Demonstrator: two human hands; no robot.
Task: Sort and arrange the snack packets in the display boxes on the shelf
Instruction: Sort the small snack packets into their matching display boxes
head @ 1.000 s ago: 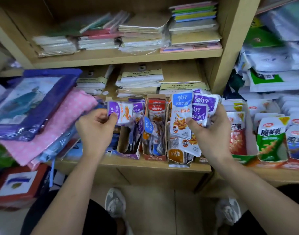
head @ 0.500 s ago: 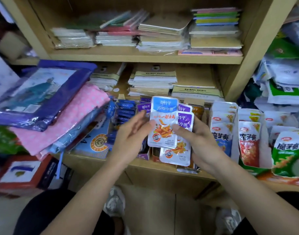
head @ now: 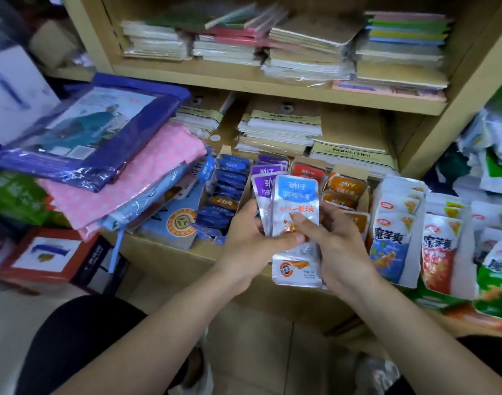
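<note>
Both hands hold one stack of snack packets (head: 296, 201) in front of the shelf: a light-blue-topped packet faces me, purple-topped ones lie behind it, and another packet hangs below. My left hand (head: 251, 238) grips the stack's left edge. My right hand (head: 335, 240) holds the right side with the thumb across the front packet. Behind the hands stand several narrow display boxes: one with dark blue packets (head: 227, 192), one purple (head: 269, 165), one red (head: 308, 168) and one orange (head: 345, 186).
Larger white snack bags (head: 395, 223) in blue, red and green stand in trays at the right. Folded pink cloth (head: 135, 178) and a purple plastic-wrapped pack (head: 81, 132) pile up at the left. Notebooks fill the upper shelf (head: 272, 92). A red box (head: 47, 258) sits low left.
My left hand, which held a purple packet apart at the left, has come to the right hand; the packets are now gathered in one stack held by both hands.
</note>
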